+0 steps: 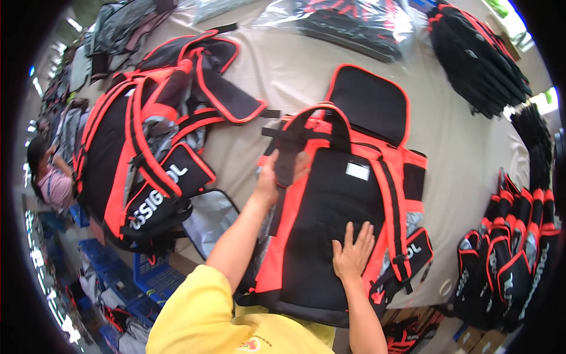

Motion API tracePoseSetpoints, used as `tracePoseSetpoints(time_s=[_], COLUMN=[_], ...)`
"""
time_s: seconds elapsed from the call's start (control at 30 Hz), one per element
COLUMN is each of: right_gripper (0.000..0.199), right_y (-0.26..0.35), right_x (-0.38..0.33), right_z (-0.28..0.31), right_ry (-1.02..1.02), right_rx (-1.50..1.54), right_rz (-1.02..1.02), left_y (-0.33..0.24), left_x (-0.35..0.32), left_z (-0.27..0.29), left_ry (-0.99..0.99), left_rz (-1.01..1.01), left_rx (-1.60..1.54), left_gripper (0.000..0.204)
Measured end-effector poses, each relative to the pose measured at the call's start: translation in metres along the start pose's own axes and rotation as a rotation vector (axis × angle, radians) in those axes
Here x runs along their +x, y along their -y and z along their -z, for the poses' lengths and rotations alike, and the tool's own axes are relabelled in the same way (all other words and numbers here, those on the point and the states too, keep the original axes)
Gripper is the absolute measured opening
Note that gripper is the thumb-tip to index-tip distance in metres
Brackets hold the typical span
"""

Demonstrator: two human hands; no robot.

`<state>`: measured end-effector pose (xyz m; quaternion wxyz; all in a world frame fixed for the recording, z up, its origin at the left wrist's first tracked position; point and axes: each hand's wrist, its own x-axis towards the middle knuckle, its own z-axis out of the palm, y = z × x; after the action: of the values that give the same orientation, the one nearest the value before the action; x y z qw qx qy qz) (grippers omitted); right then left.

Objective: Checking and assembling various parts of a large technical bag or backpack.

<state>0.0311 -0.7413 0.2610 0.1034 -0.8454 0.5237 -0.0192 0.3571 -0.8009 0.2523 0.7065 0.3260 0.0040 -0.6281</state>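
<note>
A black and orange-red backpack [327, 200] lies in front of me with its back panel up and its lid flap [370, 100] spread open at the far end. My left hand [270, 180] is closed around a black shoulder strap [287, 160] at the pack's left side, with fingers showing on both sides of it. Flat on the black back panel rests my right hand [354, 251], its fingers slightly spread and holding nothing. The other shoulder strap [392, 212], edged in orange-red, runs down the right side. A small white label [358, 171] sits on the upper panel.
More packs of the same colours form a pile [141, 153] to my left. A plastic-wrapped bundle [354, 29] lies at the far side of the pale table cover [271, 65]. Black-and-red stacks stand at right [510, 253]. Blue crates [150, 274] and another person [50, 174] are at left.
</note>
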Motion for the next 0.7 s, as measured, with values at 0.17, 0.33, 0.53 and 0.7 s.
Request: tracePoseSetpoints(time_s=[0.17,0.33,0.53,0.7], right_gripper=[0.075,0.065,0.084,0.060], right_y=[-0.004,-0.008,-0.086,-0.106], right_x=[0.004,0.019,0.017,0.041], right_z=[0.002,0.050,0.106,0.139], right_ry=[-0.044,-0.091,-0.033,-0.097], right_rx=[-0.009,0.292,0.017,0.070], right_rz=[0.013,0.042,-0.178,-0.150], left_y=[0.002,0.000,-0.006,-0.002], left_x=[0.005,0.010,0.008,0.003], left_z=[-0.001,0.016,0.013,0.001], left_ry=[0.040,-0.001,0.075,0.039], left_rz=[-0.031,-0.061,-0.045,-0.052], left_rx=[0.016,0.068,-0.029,0.020], left_gripper=[0.065,0.061,0.059,0.057])
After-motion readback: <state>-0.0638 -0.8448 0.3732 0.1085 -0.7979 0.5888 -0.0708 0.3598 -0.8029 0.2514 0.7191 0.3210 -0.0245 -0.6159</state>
